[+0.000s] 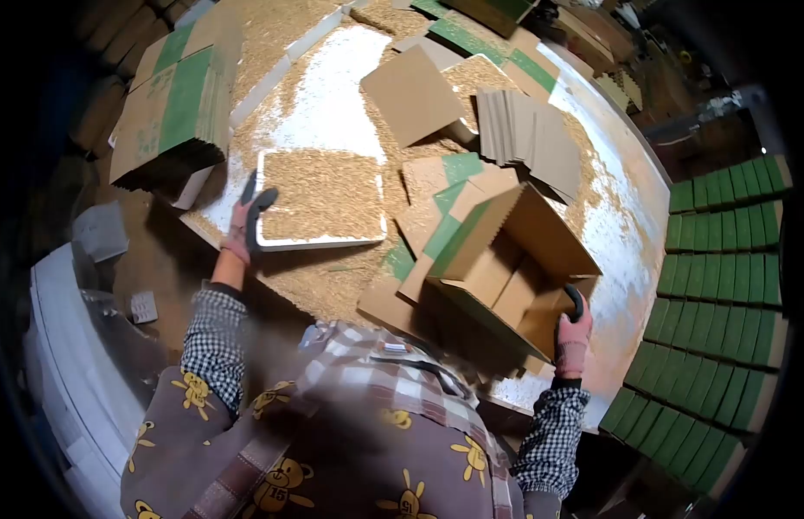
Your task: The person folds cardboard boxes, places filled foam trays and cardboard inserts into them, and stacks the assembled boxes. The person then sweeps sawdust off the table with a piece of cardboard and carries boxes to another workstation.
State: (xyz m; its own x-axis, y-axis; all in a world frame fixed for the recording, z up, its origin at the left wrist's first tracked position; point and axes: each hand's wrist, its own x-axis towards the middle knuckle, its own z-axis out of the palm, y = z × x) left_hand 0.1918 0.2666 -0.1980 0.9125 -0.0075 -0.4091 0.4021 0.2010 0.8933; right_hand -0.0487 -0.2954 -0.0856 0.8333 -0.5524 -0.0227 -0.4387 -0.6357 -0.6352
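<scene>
My left hand [249,216], in a pink and dark glove, grips the left edge of a white tray [320,242] filled with light brown grains or shavings. My right hand [574,329], gloved the same way, is closed on the right wall of an open, empty-looking cardboard box [514,268] tilted on the table. Between the two lie overlapping flat cardboard pieces with green bands [432,216]. The fingers inside the box are partly hidden by its wall.
A stack of green-banded cardboard [172,108] stands at the upper left. Grey-brown cardboard sheets [527,138] and a flat square piece [412,95] lie at the back. Rows of green boxes [704,337] line the right side. Loose grains cover much of the table [627,190].
</scene>
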